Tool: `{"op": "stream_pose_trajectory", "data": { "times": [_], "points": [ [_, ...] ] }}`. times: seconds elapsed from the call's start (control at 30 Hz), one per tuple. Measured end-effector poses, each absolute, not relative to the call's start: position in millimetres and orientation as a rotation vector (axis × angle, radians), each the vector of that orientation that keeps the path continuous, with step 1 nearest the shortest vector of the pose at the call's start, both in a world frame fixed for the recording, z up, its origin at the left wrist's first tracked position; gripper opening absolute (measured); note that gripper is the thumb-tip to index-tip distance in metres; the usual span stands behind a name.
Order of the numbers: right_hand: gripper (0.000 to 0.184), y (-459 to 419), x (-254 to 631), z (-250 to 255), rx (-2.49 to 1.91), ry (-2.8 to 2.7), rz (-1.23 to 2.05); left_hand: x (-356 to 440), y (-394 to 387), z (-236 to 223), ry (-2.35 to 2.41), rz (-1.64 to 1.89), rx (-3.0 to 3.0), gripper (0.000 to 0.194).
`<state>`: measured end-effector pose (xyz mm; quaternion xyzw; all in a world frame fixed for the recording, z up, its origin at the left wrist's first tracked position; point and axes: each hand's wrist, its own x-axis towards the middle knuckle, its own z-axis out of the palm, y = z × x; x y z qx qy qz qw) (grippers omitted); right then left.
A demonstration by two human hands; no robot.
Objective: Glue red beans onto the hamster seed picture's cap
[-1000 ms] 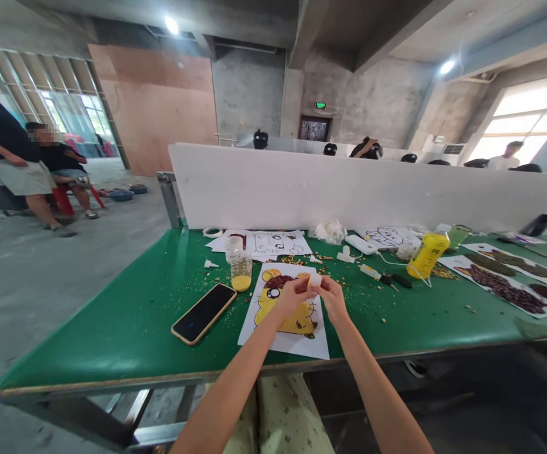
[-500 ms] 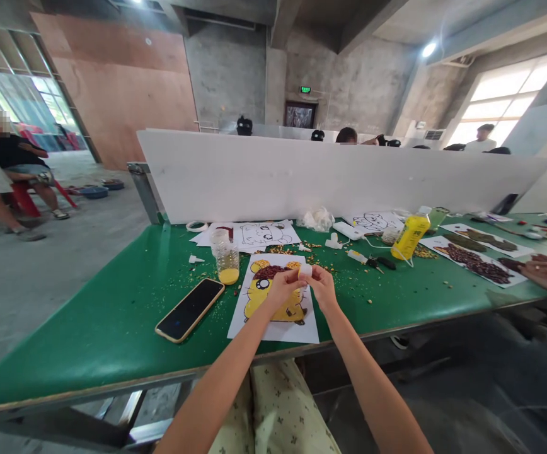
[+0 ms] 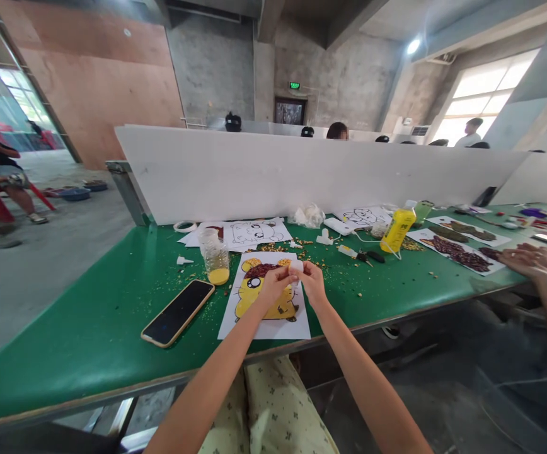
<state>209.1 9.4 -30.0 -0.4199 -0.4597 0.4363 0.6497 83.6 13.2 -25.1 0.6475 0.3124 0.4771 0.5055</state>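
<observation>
Both hands meet over a sheet with a hamster picture (image 3: 249,302), filled in yellow with dark red beans on its head and corn-like grains on its ears. Between the fingertips is a small white piece (image 3: 296,267), too small to name surely. My left hand (image 3: 276,285) pinches it from the left and partly covers the picture. From the other side my right hand (image 3: 314,282) closes on it too. Left of the sheet stands a clear plastic bottle (image 3: 214,255) with yellow grains at its bottom. A phone (image 3: 178,313) lies in front of that bottle.
Line drawings (image 3: 259,232) and a crumpled plastic bag (image 3: 307,215) lie along the white partition (image 3: 278,170). A yellow bottle (image 3: 397,231), keys (image 3: 364,257) and scattered grains are on the green table (image 3: 89,328). At right, another person's hands (image 3: 523,257) are near bean pictures (image 3: 467,252).
The view has shifted slightly, so the table scene sits further left. My hands stay together over the picture, and the white piece shows at a different angle between them.
</observation>
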Motion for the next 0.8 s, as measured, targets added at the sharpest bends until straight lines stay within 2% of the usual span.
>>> {"op": "stream_pose_trajectory", "data": {
  "times": [0.37,0.53,0.8],
  "points": [
    [0.035,15.0,209.3,-36.7,-0.85,-0.907,1.088,84.5,6.7,-21.7,0.758,1.098,1.523,0.06],
    [0.033,11.0,208.8,-31.1,-0.756,-0.895,1.211,83.1,6.7,-21.0,0.847,1.142,1.567,0.048],
    [0.035,3.7,212.3,-21.8,-0.634,-0.908,1.315,80.4,9.7,-20.6,0.895,1.193,1.612,0.046]
  ]
}}
